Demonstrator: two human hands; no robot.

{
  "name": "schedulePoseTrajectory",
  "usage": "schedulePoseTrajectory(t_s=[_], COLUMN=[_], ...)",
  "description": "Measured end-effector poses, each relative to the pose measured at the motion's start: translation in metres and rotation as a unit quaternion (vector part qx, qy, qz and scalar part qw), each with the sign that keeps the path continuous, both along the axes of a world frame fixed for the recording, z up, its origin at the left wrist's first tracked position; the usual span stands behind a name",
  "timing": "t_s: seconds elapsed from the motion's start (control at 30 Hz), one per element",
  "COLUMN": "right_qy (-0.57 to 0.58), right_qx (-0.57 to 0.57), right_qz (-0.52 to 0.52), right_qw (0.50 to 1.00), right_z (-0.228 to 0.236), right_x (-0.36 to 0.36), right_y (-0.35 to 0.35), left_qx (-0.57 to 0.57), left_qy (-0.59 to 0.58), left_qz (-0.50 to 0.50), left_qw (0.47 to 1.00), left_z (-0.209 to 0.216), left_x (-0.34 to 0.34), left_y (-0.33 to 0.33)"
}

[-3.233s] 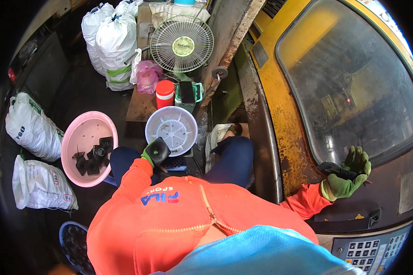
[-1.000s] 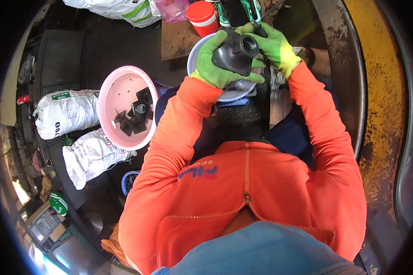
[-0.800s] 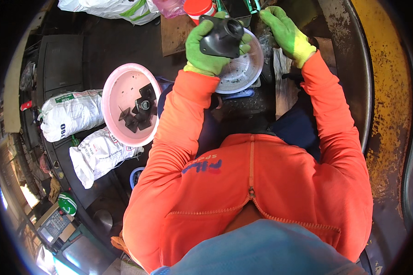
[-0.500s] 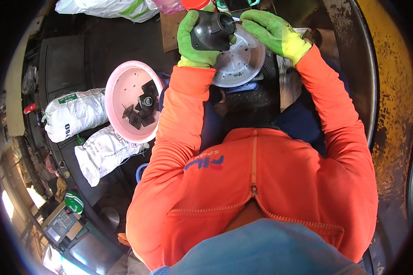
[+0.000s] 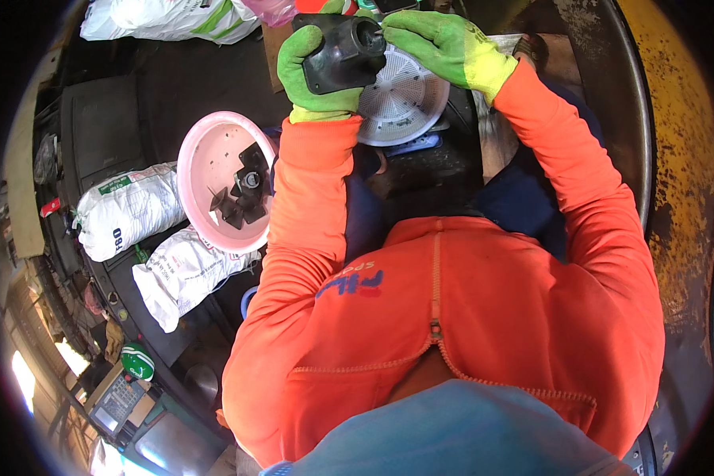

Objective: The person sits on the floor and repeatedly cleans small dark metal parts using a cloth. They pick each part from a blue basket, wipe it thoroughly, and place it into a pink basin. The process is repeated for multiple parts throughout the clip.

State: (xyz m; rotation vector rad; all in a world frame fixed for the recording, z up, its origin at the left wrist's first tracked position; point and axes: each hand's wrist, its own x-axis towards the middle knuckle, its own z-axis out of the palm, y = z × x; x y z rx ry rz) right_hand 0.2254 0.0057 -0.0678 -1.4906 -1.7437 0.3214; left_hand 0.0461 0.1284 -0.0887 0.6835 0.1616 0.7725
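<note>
My left hand (image 5: 300,78), in a green and yellow glove, grips a black plastic housing (image 5: 337,59) by its square flange. The housing's round, hollow neck points to the right. At the mouth of that neck are the pinched fingertips of my right hand (image 5: 444,47), gloved the same way. Whatever lies between those fingertips is too small or hidden to make out. Just below the hands sits a round white mesh basket (image 5: 404,103) with small dark bits in it.
On the left stands a pink basin (image 5: 202,135) with several black fan-like parts (image 5: 246,186) inside. Beside it lie two white sacks (image 5: 131,210). White plastic bags (image 5: 174,17) are at the far left, and a rusty yellow surface (image 5: 678,159) rises on the right.
Both hands and the housing have shifted slightly left and up in the view. My right fingertips have come from beside the housing to the mouth of its neck.
</note>
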Motion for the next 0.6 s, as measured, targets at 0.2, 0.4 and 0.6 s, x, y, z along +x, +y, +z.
schedulePoseTrajectory(t_s=[0.2, 0.4, 0.6], right_qy=[0.023, 0.21, 0.394], right_qx=[-0.027, -0.049, -0.136], right_qz=[0.013, -0.006, 0.002], right_qw=[0.999, 0.976, 0.909], right_z=[0.002, 0.002, 0.018], right_x=[-0.01, -0.03, -0.045], right_y=[-0.002, -0.006, -0.016], left_qx=[-0.067, -0.057, 0.109], left_qy=[0.009, -0.056, -0.083], left_qz=[-0.025, 0.001, 0.101], left_qw=[0.997, 0.997, 0.985], left_z=[0.021, 0.042, 0.046], left_x=[-0.005, -0.002, 0.007], left_y=[-0.013, -0.029, -0.032])
